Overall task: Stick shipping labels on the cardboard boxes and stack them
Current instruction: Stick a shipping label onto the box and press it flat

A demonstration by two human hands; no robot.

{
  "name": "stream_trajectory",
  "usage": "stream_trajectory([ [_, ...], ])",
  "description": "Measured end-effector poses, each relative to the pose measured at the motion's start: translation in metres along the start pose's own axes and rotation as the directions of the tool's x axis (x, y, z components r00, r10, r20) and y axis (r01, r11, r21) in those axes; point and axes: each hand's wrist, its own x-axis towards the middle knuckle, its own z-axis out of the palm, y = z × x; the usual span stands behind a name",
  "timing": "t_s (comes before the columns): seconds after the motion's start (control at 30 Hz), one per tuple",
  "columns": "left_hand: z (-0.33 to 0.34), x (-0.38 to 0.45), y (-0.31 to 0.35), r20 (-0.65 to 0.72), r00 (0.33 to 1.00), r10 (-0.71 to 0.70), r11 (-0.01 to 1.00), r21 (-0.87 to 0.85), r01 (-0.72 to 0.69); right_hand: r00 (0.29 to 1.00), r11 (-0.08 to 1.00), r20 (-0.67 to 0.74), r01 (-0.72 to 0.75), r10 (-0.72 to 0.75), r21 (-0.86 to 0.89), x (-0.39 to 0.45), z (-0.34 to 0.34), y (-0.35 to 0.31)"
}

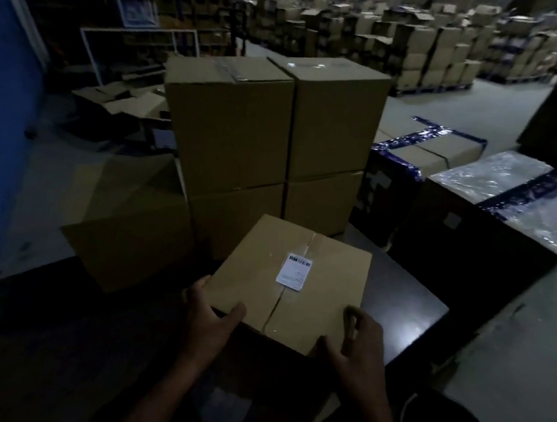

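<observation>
Cardboard boxes fill this dim warehouse, and the one in hand sits on a dark table (407, 311) directly below the camera. Far left: a blue wall panel (0, 116), then flattened cardboard sheets (127, 104) lying loose on the floor, probably stock for folding. Next, a leaning carton (125, 230) tipped against the foot of the stack, its faces plain and matte. The left hand (207, 319) grips the near left corner of the labelled box (283, 289), fingers wrapped down the side and thumb laid flat over the top edge; a hold that suits lifting more than pressing. The box top is smooth brown board with a centre seam where the flaps meet, no tape that I can see. The shipping label (294, 272), small, white, rectangular with a barcode strip, lies just right of the seam and looks flat, so the labelling step seems done here. Behind, the stack (270, 142) stands two wide and two high, square-edged, clear tape glinting along the upper seams; likely the destination. The right hand (354, 344) clasps the near right corner, thumb on the front face, fingers curled over the edge, mirroring the left for a balanced carry. Further right, blue-taped cartons (426, 150), one under crinkled glossy plastic wrap (523, 193). Distant pallets are blurred.
</observation>
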Motion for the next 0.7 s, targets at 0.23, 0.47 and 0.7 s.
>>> stream_trajectory([
  [0.23, 0.022, 0.06, 0.018, 0.143, 0.989, 0.048, 0.999, 0.014, -0.051, 0.988, 0.985, -0.127, 0.064, -0.085, -0.161, -0.006, 0.015, -0.001],
  [0.47, 0.046, 0.11, 0.024, 0.344, 0.935, 0.089, 0.993, 0.04, -0.109, 0.976, 0.867, -0.148, 0.064, -0.157, -0.494, 0.066, 0.008, -0.002],
  [0.7, 0.051, 0.148, 0.049, 0.562, 0.822, 0.088, 0.966, 0.154, -0.208, 0.983, 0.856, -0.007, 0.155, -0.182, -0.493, 0.115, -0.003, 0.008],
])
